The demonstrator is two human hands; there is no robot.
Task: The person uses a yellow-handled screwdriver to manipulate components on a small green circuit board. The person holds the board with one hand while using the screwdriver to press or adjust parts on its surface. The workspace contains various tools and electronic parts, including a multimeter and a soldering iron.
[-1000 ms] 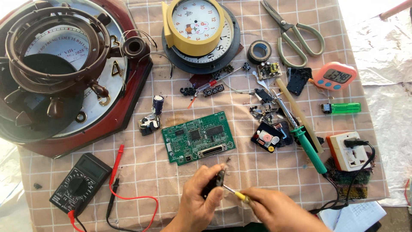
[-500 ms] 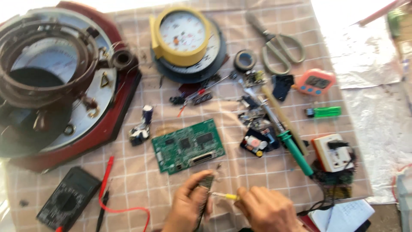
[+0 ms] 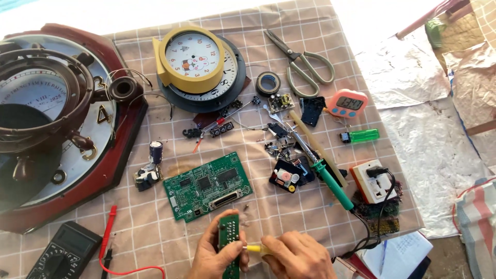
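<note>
Your left hand point(image 3: 214, 256) has its fingers closed around a small green board point(image 3: 228, 243), thumb on one long edge and the other fingers on the opposite edge. You hold the board upright on the cloth point(image 3: 289, 217), at the bottom middle of the view. Your right hand point(image 3: 298, 257) pinches a yellow-handled tool point(image 3: 254, 248) between thumb and fingers. The tip of the tool touches the right edge of the small board.

Just above your hands lies a bigger green circuit board point(image 3: 208, 185), flat and a little turned. To its right there is a small black part point(image 3: 288, 176) with a white piece on it. Near this lies a soldering iron point(image 3: 324, 175) with a green handle, and a white socket block point(image 3: 375, 181) is beside it.

Farther up you see a yellow clock point(image 3: 190, 58) lying on a dark clock face, scissors point(image 3: 302, 63), a roll of black tape point(image 3: 268, 82), a pink timer point(image 3: 347, 103) and a green lighter point(image 3: 360, 136). At your left is a big red clock case point(image 3: 111, 155). A black multimeter point(image 3: 64, 253) with red leads lies at the bottom left.
</note>
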